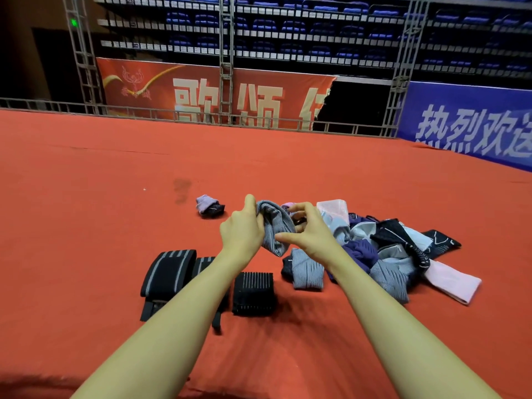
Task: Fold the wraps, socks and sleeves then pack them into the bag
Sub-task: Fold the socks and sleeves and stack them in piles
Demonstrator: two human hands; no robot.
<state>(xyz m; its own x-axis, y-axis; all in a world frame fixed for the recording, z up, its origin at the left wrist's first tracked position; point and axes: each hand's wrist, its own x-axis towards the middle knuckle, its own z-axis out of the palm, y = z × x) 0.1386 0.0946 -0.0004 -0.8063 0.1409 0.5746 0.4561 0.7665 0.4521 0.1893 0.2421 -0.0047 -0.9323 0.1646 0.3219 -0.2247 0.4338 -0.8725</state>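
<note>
On the red carpeted surface (pixel 86 226) lie two black grey-striped folded wraps (pixel 168 272), my left arm hiding part of one. My left hand (pixel 241 231) grips a grey ribbed sock (pixel 275 226) in the air, my right hand (pixel 308 234) pinching it. The mixed fabric pile (pixel 388 249) is too tangled to count.

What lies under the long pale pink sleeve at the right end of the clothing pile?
Mostly bare red floor shows around the pink sleeve. Its upper end tucks beneath a black patterned piece and grey striped socks. Whatever lies directly under the sleeve is covered.
</note>
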